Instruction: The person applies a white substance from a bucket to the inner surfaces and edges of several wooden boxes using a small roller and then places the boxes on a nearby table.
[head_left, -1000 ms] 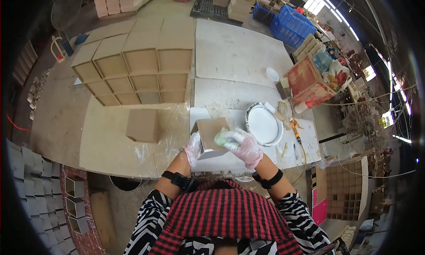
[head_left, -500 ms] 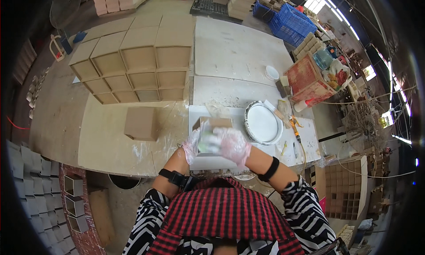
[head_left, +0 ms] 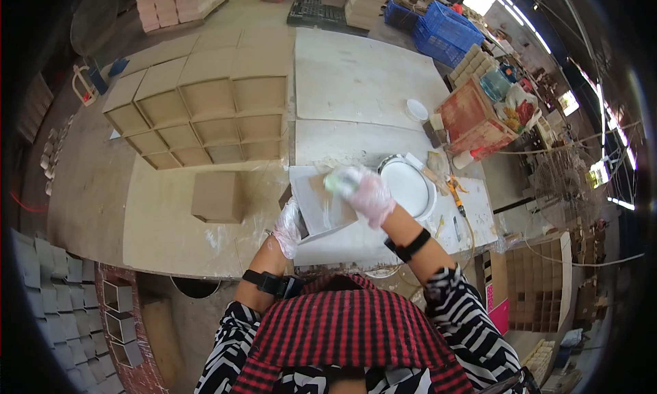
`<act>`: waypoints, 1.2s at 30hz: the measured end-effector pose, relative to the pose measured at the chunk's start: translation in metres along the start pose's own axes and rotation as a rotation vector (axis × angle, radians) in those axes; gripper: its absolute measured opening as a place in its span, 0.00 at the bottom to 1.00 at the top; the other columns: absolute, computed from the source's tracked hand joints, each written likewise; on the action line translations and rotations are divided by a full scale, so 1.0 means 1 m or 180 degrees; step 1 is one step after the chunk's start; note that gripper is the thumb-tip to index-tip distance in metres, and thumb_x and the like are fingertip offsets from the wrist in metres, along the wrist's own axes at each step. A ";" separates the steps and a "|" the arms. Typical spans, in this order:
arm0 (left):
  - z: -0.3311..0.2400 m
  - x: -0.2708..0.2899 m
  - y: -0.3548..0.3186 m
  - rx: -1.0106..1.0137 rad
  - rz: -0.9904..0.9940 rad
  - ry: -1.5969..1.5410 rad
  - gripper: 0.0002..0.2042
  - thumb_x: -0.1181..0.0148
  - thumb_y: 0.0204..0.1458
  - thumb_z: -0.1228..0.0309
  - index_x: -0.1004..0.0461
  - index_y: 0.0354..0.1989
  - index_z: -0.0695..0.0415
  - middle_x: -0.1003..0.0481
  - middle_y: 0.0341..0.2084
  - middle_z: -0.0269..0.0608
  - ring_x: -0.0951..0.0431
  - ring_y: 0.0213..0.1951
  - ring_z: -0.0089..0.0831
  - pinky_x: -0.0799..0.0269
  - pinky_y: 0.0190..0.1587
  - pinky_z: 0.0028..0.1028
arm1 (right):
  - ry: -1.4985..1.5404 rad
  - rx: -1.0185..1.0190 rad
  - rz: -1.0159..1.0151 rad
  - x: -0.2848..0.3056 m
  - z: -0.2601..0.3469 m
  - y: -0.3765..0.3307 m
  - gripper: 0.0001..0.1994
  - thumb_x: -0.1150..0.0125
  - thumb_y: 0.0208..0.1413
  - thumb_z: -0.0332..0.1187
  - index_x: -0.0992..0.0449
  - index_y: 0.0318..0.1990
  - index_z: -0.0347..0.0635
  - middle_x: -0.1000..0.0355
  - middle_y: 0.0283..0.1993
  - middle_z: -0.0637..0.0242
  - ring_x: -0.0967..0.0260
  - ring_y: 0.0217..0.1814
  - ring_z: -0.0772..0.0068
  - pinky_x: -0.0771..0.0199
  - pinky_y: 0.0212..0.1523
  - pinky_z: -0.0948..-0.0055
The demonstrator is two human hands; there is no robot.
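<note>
A square cardboard box, its upturned face partly smeared with white, rests tilted on the white board at the table's near side. My left hand, in a clear plastic glove, grips the box at its left edge. With its fingers closed on a pale green sponge, my gloved right hand is over the far right part of that face. Motion blurs the sponge, and its contact with the box is hard to make out. Just right of this hand stands a round tub of white paint.
One plain box stands at left, before a stack of brown boxes. A flat scraper-like strip lies across the tub's rim. Right of it are a yellow-handled air gun with a hose, a small white bowl and a red crate.
The box has turned, so its whitened face now shows more. My right hand with the sponge has moved slightly right and up; my left hand has shifted to the box's left edge.
</note>
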State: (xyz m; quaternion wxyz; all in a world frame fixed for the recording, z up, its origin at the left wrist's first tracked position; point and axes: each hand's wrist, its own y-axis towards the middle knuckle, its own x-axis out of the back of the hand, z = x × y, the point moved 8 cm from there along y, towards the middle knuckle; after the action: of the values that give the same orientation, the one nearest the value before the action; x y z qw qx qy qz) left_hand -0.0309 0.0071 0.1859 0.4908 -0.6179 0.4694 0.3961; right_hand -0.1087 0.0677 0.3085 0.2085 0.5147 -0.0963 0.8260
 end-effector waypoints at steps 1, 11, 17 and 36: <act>0.000 -0.003 -0.001 -0.0024 -0.0159 -0.0050 0.14 0.57 0.58 0.64 0.32 0.47 0.57 0.27 0.41 0.42 0.25 0.40 0.34 0.27 0.44 0.35 | 0.0851 -0.1035 -0.0128 0.000 -0.024 0.006 0.22 0.41 0.47 0.50 0.27 0.44 0.44 0.29 0.45 0.59 0.32 0.48 0.58 0.31 0.45 0.66; 0.001 0.000 0.029 -0.0291 0.0360 0.0086 0.18 0.58 0.58 0.61 0.36 0.52 0.59 0.31 0.45 0.43 0.29 0.46 0.35 0.30 0.48 0.35 | 0.0396 -0.0606 -0.0441 0.007 -0.022 0.000 0.16 0.46 0.52 0.49 0.26 0.41 0.51 0.28 0.38 0.59 0.30 0.41 0.56 0.31 0.43 0.65; -0.021 0.005 0.031 -0.0534 0.1238 -0.0160 0.22 0.62 0.58 0.55 0.40 0.56 0.57 0.34 0.51 0.43 0.32 0.50 0.39 0.32 0.51 0.36 | -0.0423 0.0055 -0.0110 -0.019 0.054 -0.028 0.10 0.44 0.50 0.39 0.26 0.41 0.54 0.30 0.39 0.60 0.30 0.40 0.60 0.30 0.42 0.65; -0.011 -0.044 0.011 0.0396 0.1804 -0.0905 0.22 0.61 0.58 0.53 0.38 0.54 0.55 0.32 0.48 0.41 0.30 0.48 0.36 0.30 0.48 0.33 | 0.1519 0.0756 -0.0105 -0.044 0.031 -0.006 0.20 0.46 0.45 0.39 0.35 0.50 0.58 0.37 0.52 0.71 0.41 0.57 0.67 0.35 0.52 0.72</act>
State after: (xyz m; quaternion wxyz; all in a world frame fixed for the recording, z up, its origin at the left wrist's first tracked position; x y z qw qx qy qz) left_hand -0.0521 0.0044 0.2275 0.4585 -0.3699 0.5728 0.5699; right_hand -0.0642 0.0505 0.2834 0.1769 0.3277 0.0616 0.9260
